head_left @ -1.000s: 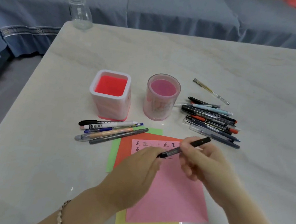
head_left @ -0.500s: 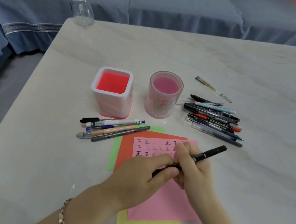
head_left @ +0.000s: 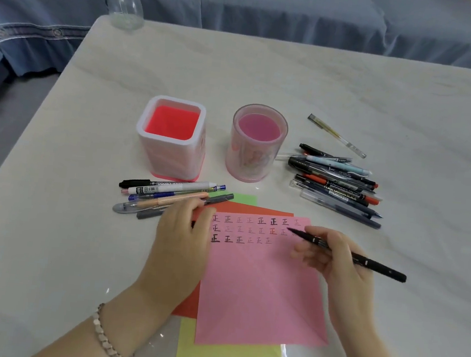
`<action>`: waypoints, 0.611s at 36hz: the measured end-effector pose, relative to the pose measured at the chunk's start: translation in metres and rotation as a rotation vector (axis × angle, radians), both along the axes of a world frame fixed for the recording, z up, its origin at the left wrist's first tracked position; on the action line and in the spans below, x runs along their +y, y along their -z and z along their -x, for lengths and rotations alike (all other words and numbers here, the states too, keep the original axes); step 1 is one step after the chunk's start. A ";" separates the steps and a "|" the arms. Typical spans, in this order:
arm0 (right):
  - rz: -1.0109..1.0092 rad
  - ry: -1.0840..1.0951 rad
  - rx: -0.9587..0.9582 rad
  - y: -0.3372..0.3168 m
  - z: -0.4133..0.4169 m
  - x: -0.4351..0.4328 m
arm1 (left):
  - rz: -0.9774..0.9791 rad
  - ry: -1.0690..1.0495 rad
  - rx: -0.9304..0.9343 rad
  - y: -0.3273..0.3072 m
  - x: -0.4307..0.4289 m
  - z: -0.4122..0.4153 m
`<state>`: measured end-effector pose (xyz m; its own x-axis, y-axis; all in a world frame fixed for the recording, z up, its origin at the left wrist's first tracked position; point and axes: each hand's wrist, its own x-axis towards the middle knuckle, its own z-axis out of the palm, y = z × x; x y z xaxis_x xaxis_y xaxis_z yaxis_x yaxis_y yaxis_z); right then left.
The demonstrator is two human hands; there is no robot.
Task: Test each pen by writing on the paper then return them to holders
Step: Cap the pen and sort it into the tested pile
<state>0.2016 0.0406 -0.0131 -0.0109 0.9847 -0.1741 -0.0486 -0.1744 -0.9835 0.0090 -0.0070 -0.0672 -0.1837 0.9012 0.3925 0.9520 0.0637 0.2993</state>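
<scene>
Since the earlier frames the two hands have been drawn apart: the left hand (head_left: 182, 239) is now pressed flat, fingers spread and holding nothing, on the left edge of the pink paper (head_left: 260, 291) at lower centre, while the black pen (head_left: 345, 254) has been carried rightward, uncapped. At centre right the right hand (head_left: 333, 261) is seen with fingers closed around that pen, its tip poised near the end of the second row of marks. Three rows are written, yet both holders, square (head_left: 171, 139) and round (head_left: 257, 142), are judged empty, with pens (head_left: 341, 183) left lying at right.
</scene>
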 end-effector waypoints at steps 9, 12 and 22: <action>-0.025 0.093 -0.070 0.004 -0.004 0.014 | 0.331 0.437 0.031 0.008 -0.005 -0.038; -0.037 0.134 -0.136 0.008 -0.005 0.018 | 0.365 0.454 0.102 0.012 -0.001 -0.037; -0.101 0.165 -0.325 0.028 0.016 0.028 | 0.344 0.454 0.048 0.012 -0.005 -0.027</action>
